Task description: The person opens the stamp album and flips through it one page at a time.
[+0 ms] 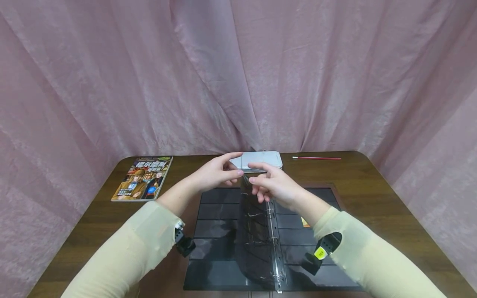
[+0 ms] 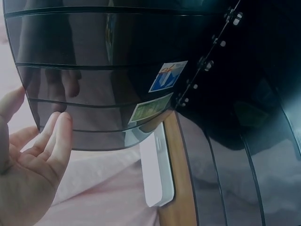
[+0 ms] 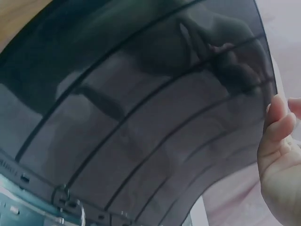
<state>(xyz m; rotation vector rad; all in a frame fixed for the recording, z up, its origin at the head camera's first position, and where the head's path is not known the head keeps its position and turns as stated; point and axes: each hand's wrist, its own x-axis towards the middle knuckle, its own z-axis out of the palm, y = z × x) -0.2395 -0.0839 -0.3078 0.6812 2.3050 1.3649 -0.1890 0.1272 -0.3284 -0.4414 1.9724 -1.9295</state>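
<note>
A black stamp album (image 1: 218, 244) with a ring spine (image 1: 274, 244) lies spread on the table. One dark strip-pocket page (image 1: 255, 231) stands up from the rings, bent in a curve. My left hand (image 1: 221, 169) holds this page at its free edge, fingers on its near face in the left wrist view. A blue stamp (image 2: 168, 76) and a green stamp (image 2: 150, 108) sit in its pockets, close to the spine. On the other side my right hand (image 1: 277, 184) is at the page edge, index finger extended, its fingertips by the edge in the right wrist view.
Left of the album lies a magazine (image 1: 143, 179). Behind it are a white flat case (image 1: 262, 158) and, farther right, a red pencil (image 1: 316, 158). A yellow stamp (image 1: 305, 222) shows on the right-hand page. Pink curtains (image 1: 238, 74) hang around the table.
</note>
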